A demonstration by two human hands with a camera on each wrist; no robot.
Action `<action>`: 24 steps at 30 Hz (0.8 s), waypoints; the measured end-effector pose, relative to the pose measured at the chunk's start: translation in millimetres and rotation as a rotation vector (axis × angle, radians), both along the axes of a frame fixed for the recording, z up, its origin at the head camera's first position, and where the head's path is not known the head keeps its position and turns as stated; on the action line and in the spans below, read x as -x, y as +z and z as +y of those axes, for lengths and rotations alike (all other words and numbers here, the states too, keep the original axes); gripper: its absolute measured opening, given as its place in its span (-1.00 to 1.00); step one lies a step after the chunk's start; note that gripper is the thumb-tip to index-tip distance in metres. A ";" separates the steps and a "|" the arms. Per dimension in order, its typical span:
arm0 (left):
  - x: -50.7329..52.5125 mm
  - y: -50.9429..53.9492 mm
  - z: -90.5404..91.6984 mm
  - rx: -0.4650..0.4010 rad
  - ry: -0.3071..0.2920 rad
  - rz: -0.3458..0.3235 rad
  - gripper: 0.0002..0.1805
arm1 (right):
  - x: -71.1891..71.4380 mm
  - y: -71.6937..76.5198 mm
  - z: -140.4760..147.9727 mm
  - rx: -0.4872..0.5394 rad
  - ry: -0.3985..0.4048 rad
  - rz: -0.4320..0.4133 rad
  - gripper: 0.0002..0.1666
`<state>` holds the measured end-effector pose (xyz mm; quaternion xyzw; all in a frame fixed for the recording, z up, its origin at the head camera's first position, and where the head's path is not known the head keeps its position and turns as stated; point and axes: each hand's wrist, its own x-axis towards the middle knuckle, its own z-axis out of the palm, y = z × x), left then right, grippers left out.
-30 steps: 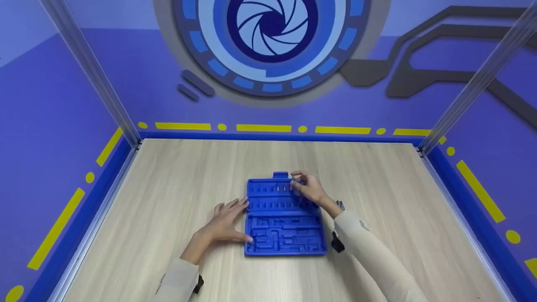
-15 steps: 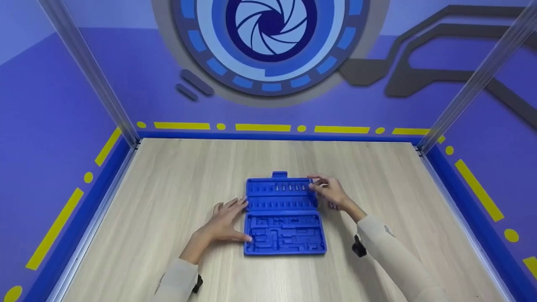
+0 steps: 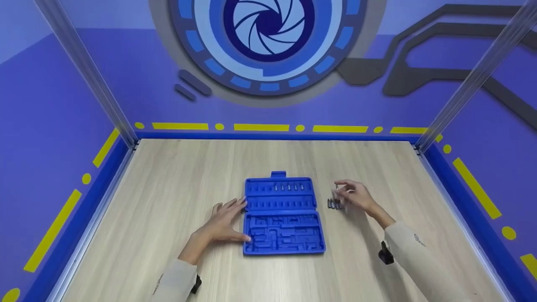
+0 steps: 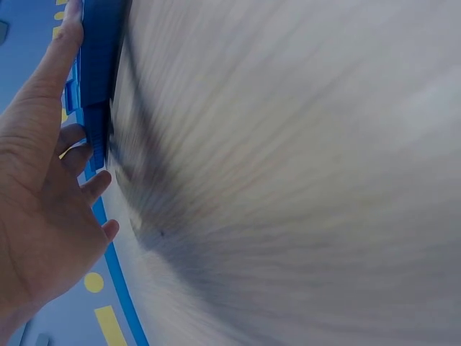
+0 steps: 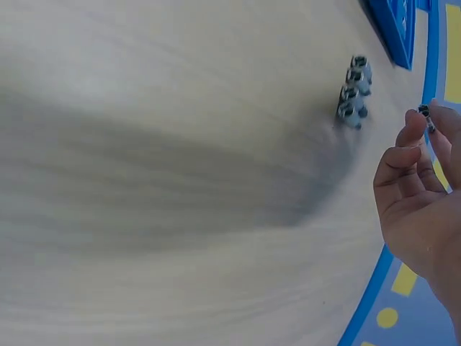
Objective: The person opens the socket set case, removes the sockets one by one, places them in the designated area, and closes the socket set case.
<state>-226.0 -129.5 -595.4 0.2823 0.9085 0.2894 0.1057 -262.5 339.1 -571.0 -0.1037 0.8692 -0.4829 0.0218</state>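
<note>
A blue plastic socket case lies spread flat on the table, its two halves unfolded. Small metal sockets fill the right part of its far row, while the other slots show no pieces. My left hand rests against the case's left side, thumb on the near half and fingers spread along the edge. Right of the case, my right hand pinches one small metal socket between thumb and forefinger, above the table. Several more sockets stand upright in a tight row on the tabletop just below that hand.
The wooden tabletop runs back to a purple printed wall. Metal posts stand at the far left and far right corners. The case's latch tab sticks out at its far edge.
My right hand has moved right, from over the far row of the case to above the standing sockets, now carrying a socket. The left hand and the case stay put.
</note>
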 end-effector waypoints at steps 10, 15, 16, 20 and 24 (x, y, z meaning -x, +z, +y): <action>0.4 1.1 -1.8 0.002 0.002 -0.005 0.28 | -7.0 -1.5 22.9 -0.068 0.009 -0.015 -0.57; 0.2 0.9 -1.7 0.001 0.000 0.006 0.29 | -9.7 -7.5 28.7 -0.094 0.048 -0.077 -0.58; 0.0 0.5 -1.5 -0.001 0.000 0.007 0.29 | -10.7 -7.9 29.1 -0.099 0.061 -0.092 -0.58; -0.9 -1.2 -0.4 -0.011 0.000 -0.002 0.27 | -12.6 -13.4 31.3 -0.132 0.097 -0.150 -0.58; 0.3 -1.6 0.3 -0.008 0.001 -0.010 0.27 | -13.8 -18.8 29.5 -0.151 0.099 -0.175 -0.60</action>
